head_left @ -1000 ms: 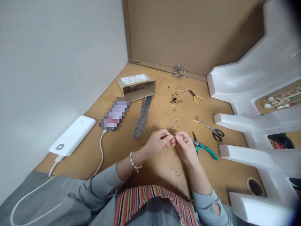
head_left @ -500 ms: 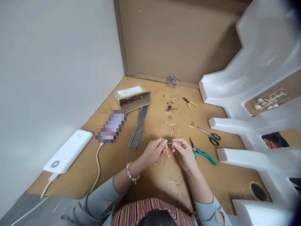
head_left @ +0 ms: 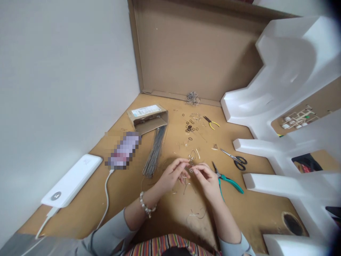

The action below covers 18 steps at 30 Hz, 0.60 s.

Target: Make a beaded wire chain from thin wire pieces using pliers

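Observation:
My right hand [head_left: 207, 179] pinches a small loop of thin metal wire [head_left: 191, 170] between thumb and forefinger. Close against it on the left, the thumb and forefinger of my left hand [head_left: 172, 175] come together at the wire, while its other fingers curl loosely below. The exact contact of the left fingertips is too small to make out. Just beyond my fingers lie a few small wire rings and bent wire pieces [head_left: 197, 153]. Green-handled pliers [head_left: 230, 183] rest beside my right hand. To the left of my hands is a bundle of straight grey wires [head_left: 154, 153].
An open cardboard box [head_left: 149, 119] holds the bundle's far end. Black rings [head_left: 189, 128], yellow-handled pliers [head_left: 211, 122], scissors [head_left: 236, 159] and a wire heap [head_left: 193, 98] lie farther off. A phone [head_left: 124, 151] and power bank [head_left: 71, 180] are left; white foam [head_left: 269, 183] borders the right.
The straight bit of wire that showed between my fingertips now appears as a small loop at my right fingertips. My hands have drawn closer together. The camera view has tilted slightly upward.

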Tool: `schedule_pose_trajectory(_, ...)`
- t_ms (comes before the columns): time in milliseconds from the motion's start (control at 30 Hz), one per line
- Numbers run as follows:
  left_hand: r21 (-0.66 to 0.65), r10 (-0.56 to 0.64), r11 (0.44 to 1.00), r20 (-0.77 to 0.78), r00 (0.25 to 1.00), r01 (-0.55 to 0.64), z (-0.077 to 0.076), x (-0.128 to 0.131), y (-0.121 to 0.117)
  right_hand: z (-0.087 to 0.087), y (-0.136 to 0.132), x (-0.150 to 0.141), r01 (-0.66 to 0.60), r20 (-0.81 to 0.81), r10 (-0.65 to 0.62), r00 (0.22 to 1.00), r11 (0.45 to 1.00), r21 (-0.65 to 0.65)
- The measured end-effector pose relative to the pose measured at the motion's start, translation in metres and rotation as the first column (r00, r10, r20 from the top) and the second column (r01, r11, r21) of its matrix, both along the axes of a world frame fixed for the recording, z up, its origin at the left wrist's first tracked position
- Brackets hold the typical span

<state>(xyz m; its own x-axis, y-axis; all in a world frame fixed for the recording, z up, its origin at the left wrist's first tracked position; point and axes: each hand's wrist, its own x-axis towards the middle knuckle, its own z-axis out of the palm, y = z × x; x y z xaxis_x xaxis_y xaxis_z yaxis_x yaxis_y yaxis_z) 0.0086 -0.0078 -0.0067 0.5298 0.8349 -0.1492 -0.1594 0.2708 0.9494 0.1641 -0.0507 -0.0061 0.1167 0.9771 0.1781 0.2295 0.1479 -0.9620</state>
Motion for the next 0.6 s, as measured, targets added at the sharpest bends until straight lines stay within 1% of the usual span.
schedule_pose_trajectory(100,-0.016,-0.002,1.000,0.050,0.999,0.003,0.002,-0.002,0.001,0.000,0.000,0.003,-0.090,-0.035,0.087,0.996,0.992,-0.085)
schedule_pose_trajectory(233,-0.129,0.070,0.991,0.217,0.974,-0.043,0.000,-0.004,0.002,0.002,0.000,0.007,-0.084,-0.001,0.084,0.996,0.990,-0.110)
schedule_pose_trajectory(333,-0.187,0.061,0.982,0.318,0.946,-0.001,-0.003,-0.002,0.001,0.006,-0.001,0.008,-0.095,0.032,0.099,0.995,0.990,-0.106)
schedule_pose_trajectory(433,-0.157,0.020,0.987,0.290,0.957,0.027,-0.005,0.000,-0.001,0.010,-0.001,0.007,-0.094,0.097,0.101,0.990,0.993,-0.075)
schedule_pose_trajectory(533,-0.116,0.015,0.993,0.210,0.978,0.010,-0.002,0.001,-0.003,0.013,-0.002,0.006,-0.157,0.157,0.171,0.973,0.983,-0.100)
schedule_pose_trajectory(600,-0.087,0.008,0.996,0.174,0.985,0.007,0.001,0.001,-0.004,0.016,-0.002,0.005,-0.168,0.165,0.183,0.969,0.981,-0.101)
